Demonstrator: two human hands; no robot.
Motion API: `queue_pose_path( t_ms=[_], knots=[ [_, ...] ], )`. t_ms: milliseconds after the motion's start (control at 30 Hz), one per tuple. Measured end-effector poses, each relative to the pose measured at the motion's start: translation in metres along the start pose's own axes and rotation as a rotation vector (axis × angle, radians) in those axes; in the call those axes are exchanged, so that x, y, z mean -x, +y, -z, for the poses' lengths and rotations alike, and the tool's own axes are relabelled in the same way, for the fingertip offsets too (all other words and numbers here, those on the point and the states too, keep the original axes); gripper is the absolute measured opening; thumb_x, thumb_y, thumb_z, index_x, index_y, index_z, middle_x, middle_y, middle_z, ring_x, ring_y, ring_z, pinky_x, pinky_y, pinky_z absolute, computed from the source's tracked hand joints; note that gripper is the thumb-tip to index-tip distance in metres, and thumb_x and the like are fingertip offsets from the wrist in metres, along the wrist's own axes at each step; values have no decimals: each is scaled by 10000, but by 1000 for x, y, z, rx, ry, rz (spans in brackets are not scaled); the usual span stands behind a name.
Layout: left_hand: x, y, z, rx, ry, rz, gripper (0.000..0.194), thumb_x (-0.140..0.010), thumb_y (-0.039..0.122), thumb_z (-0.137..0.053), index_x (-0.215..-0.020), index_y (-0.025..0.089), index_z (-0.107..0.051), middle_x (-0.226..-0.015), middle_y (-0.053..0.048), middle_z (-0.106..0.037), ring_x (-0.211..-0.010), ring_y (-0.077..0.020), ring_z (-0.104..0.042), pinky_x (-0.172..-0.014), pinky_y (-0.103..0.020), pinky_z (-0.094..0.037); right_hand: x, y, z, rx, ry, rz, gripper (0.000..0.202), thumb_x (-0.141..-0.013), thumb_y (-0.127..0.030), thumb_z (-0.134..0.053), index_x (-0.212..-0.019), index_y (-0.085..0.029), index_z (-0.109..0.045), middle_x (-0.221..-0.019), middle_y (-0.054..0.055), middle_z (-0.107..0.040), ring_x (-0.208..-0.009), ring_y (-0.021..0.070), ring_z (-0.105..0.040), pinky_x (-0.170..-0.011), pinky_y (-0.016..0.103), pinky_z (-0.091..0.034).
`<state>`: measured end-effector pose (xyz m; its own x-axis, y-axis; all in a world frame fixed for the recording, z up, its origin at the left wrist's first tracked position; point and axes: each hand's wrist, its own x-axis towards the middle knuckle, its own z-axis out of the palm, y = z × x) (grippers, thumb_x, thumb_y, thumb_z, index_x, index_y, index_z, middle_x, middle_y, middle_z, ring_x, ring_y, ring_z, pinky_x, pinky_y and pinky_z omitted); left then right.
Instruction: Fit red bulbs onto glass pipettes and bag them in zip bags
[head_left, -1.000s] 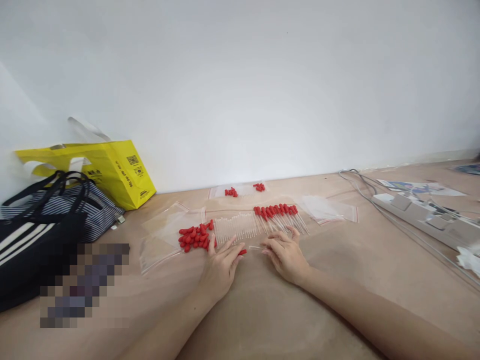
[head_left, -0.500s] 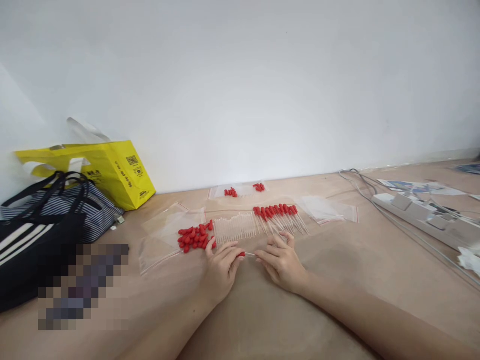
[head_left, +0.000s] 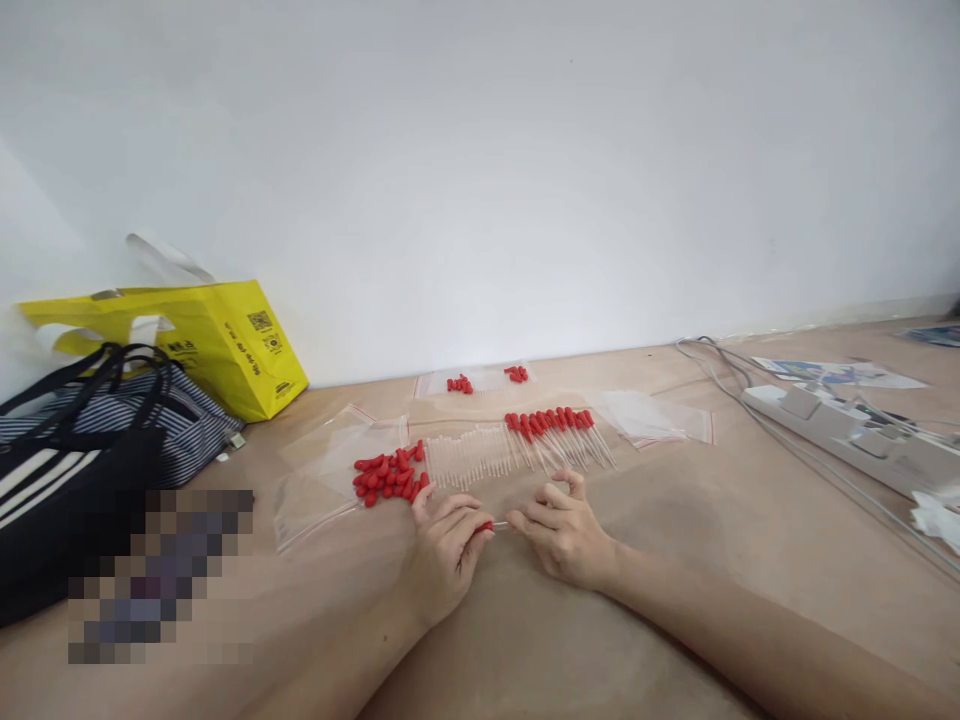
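My left hand (head_left: 448, 545) pinches a small red rubber piece (head_left: 486, 526), mostly covered by the fingers. From it a thin white stick (head_left: 501, 524) runs to the fingertips of my right hand (head_left: 564, 530), which are closed on its other end. Just beyond my left hand lies a pile of red rubber pieces (head_left: 386, 476). A row of bare white sticks (head_left: 469, 455) is laid out to the right of that pile. Farther right, several sticks with red tips (head_left: 551, 424) lie side by side, beyond my right hand.
Clear plastic bags (head_left: 322, 470) lie left of the pile, with another bag (head_left: 652, 416) at right. Small red pieces (head_left: 460, 384) rest on a bag near the wall. A yellow bag (head_left: 262, 350) and dark bag (head_left: 82, 480) stand left; a power strip (head_left: 855, 430) lies right.
My hands have moved slightly closer together and a little toward me. Less of the stick shows between them, and the fingers of my right hand are more curled.
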<state>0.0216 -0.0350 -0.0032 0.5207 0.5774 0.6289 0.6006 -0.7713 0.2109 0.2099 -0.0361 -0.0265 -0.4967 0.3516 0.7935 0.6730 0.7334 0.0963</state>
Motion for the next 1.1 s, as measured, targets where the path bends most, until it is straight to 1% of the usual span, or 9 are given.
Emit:
queue_pose_path(
  t_ms=[267, 367, 467, 567, 700, 933, 1033, 1100],
  knots=[
    [1, 3, 0, 37, -13, -31, 141, -807, 176, -445, -725, 202, -557, -667, 48, -645, -757, -134, -594, -990, -418, -53, -3, -4, -5, -60, -9, 14, 164, -760, -112, -402, -743, -160, -558, -519, -29, -465, -618, 112, -361, -791, 343, -204],
    [1, 1, -2, 39, -19, -21, 152, -812, 177, -441, -720, 205, -558, -670, 54, -648, -769, -136, -593, -986, -417, -46, -5, -3, -6, -71, -10, 11, 178, -767, -116, -394, -739, -163, -564, -518, -28, -471, -620, 112, -365, -788, 340, -203],
    [0, -3, -1, 32, -18, 4, 134, -817, 199, -451, -755, 219, -569, -705, 57, -661, -807, -147, -588, -980, -417, -47, -8, -1, -4, -86, -19, -25, 196, -785, -119, -396, -768, -178, -582, -538, -26, -506, -647, 115, -388, -797, 345, -193],
    [-1, -9, 2, 3, -10, 16, 99, -813, 257, -487, -801, 237, -583, -729, 54, -669, -847, -168, -578, -980, -429, -46, -10, 3, -2, -85, -20, -62, 164, -820, -181, -439, -801, -203, -601, -562, -32, -541, -673, 114, -406, -815, 348, -178],
    [-1, -14, 6, -34, 11, 2, 149, -818, 307, -488, -741, 242, -597, -674, 50, -659, -826, -171, -573, -984, -438, -72, -8, 8, 0, -94, -26, -89, 126, -821, -257, -494, -814, -222, -614, -581, -38, -560, -698, 115, -422, -834, 351, -166],
    [-1, -14, 10, -98, -18, 34, 122, -793, 269, -522, -718, 255, -618, -687, 42, -659, -824, -173, -567, -978, -453, -112, -1, 14, 4, -42, -152, -147, 135, -811, -236, -490, -833, -228, -623, -704, -8, -589, -774, 133, -444, -851, 371, -153],
    [-1, -16, 9, -112, -35, 49, 155, -802, 260, -513, -695, 257, -626, -679, 36, -659, -825, -178, -561, -973, -465, -119, 0, 12, 2, -16, -194, -154, 131, -800, -226, -495, -804, -223, -626, -702, -3, -579, -765, 134, -434, -841, 373, -152],
    [0, -19, 8, -131, -51, 54, 158, -811, 263, -507, -713, 268, -632, -690, 37, -665, -830, -181, -557, -975, -477, -99, -1, 10, -1, -17, -204, -156, 130, -794, -214, -494, -786, -216, -624, -679, -5, -573, -740, 130, -424, -827, 372, -156]
  ],
)
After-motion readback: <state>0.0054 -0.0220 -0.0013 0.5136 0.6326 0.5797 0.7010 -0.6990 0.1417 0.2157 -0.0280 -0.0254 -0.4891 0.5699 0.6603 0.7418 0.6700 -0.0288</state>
